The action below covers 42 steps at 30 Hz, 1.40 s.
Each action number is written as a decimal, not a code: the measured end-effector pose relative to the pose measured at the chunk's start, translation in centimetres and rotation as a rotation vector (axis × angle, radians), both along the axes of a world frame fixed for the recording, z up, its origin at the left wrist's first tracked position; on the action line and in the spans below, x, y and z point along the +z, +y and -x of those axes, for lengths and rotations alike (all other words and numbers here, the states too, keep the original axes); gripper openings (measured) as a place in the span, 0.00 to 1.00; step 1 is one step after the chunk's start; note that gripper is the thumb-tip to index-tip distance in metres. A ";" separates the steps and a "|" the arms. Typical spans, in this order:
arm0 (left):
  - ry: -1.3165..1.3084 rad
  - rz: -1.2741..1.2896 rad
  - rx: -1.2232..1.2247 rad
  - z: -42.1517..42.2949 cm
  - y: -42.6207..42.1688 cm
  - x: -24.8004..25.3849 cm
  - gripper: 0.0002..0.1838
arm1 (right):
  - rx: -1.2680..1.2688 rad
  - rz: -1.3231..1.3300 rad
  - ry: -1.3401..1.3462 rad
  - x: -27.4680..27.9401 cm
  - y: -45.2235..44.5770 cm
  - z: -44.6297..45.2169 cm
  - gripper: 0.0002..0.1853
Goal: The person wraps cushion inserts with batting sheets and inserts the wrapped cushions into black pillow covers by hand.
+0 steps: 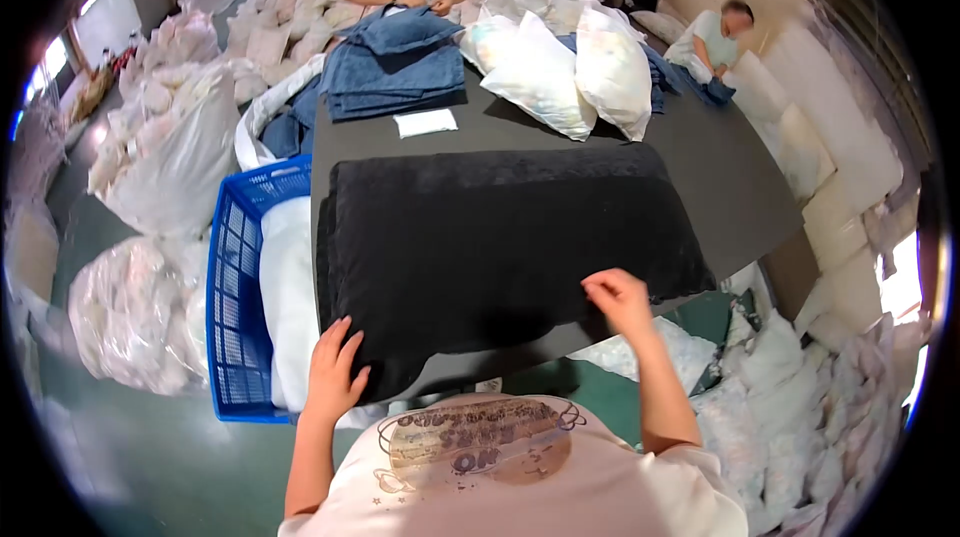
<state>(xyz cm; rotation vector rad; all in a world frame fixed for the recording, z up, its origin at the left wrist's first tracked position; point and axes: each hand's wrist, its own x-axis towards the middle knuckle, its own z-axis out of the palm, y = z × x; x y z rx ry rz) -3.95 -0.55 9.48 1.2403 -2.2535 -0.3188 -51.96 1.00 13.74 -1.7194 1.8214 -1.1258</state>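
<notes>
Black cloth (500, 237): lies flat in a layered, folded pile across the near part of the desk (740, 177). Its left side runs along the desk's left edge; its near left corner reaches the near edge. Its near right corner lies by the desk's right-hand near edge.

Left hand (338, 369): at the cloth's near left corner, fingers open and apart. Right hand (618, 299): over the cloth's near right part, fingers bent, thumb and forefinger close together; whether they grip the cloth cannot be told.

Open room: a bare strip of desk shows between the cloth's near side and the desk's near edge. Wider bare desk lies right of the cloth. Beyond the cloth, a narrow gap leads to a white packet (425, 123), blue cloths (392, 77) and white pillows (545, 77).

Left side: a blue basket (238, 307) with white material (290, 287) inside stands close beside the desk, limiting room there. Two other people are at the desk's far side and far right.
</notes>
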 end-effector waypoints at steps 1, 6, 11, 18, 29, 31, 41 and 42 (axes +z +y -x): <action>0.025 -0.044 0.015 -0.3 -0.1 0.2 0.28 | -0.068 0.064 0.110 2.2 -0.1 1.8 0.05; 0.173 -0.092 0.439 2.4 -4.3 0.5 0.24 | -0.526 0.112 0.129 3.2 -2.0 19.9 0.09; 0.514 -0.518 0.688 8.0 -12.9 -2.5 0.35 | -0.748 -0.277 0.273 -5.8 -6.2 28.7 0.30; 0.415 -0.330 0.825 8.9 -13.5 -6.9 0.37 | -0.892 0.058 0.018 -13.9 -7.3 26.2 0.29; 1.136 -0.781 0.579 6.3 -13.7 -8.1 0.41 | -0.778 -0.218 -0.080 -9.4 -5.4 27.2 0.36; 1.112 -0.815 0.567 5.9 -14.0 -8.2 0.41 | -0.729 -0.375 -0.130 -9.2 -5.6 29.9 0.42; 1.255 -1.000 0.380 1.1 -12.1 -8.0 0.38 | -0.623 0.223 -0.849 -0.7 10.2 16.4 0.34; 1.292 -1.066 0.341 0.6 -11.2 -7.1 0.33 | -0.626 0.322 -0.923 -0.7 14.6 14.5 0.30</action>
